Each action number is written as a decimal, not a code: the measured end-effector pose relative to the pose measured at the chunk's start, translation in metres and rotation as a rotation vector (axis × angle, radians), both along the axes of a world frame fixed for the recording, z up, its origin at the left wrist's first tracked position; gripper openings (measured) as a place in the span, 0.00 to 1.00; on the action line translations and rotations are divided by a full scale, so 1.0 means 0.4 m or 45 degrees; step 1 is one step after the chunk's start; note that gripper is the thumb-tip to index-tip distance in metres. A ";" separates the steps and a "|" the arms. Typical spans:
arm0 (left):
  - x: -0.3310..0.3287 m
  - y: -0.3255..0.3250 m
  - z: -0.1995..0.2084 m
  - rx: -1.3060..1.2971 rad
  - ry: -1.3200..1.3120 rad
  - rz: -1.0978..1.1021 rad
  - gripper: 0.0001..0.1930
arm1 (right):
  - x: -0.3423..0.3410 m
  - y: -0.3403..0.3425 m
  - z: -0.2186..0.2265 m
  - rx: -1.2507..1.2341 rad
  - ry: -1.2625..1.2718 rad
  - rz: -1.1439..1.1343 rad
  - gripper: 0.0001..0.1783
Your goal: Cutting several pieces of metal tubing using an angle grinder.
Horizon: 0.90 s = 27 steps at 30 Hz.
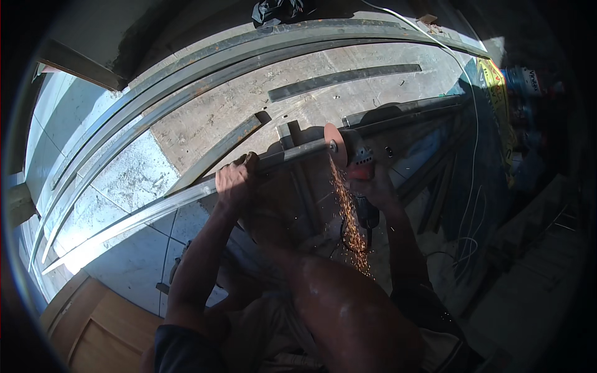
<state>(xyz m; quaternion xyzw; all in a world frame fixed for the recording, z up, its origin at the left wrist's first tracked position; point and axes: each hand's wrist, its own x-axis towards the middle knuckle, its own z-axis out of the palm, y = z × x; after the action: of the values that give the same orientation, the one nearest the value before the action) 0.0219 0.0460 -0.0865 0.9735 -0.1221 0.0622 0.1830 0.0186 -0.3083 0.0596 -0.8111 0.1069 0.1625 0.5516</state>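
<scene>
My left hand (pixel 234 181) is closed over a long metal bar (pixel 149 212) that slants across the floor from the lower left up to the middle. In my right hand (pixel 375 186) is an angle grinder (pixel 360 165), its fingers wrapped round the body. The reddish cutting disc (pixel 334 144) meets the bar right of my left hand. A stream of orange sparks (pixel 352 233) falls from the disc toward my knee. Beneath the bar, a short metal piece (pixel 288 135) juts out on the far side. Part of the bar's right end is hidden behind the grinder.
Several long metal bars (pixel 205 59) lie along the far side. Shorter pieces (pixel 345 82) rest on the concrete. A white cable (pixel 469 81) runs down the right, near a yellow packet (pixel 495 93) and bottles (pixel 528 81). A wooden panel (pixel 118 329) is at lower left.
</scene>
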 end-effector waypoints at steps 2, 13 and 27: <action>0.003 -0.005 -0.004 0.026 0.020 0.017 0.23 | 0.001 0.000 -0.005 0.092 0.077 0.006 0.23; 0.020 -0.026 0.092 0.053 -0.352 -0.003 0.11 | -0.006 -0.005 0.006 0.027 0.101 0.009 0.24; -0.007 -0.012 -0.016 0.146 -0.031 0.050 0.26 | -0.021 -0.021 -0.011 0.043 0.111 0.035 0.26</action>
<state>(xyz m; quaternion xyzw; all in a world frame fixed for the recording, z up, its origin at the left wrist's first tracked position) 0.0190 0.0411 -0.0930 0.9838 -0.1086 0.0704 0.1243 0.0101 -0.3166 0.0552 -0.7952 0.1171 0.2070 0.5577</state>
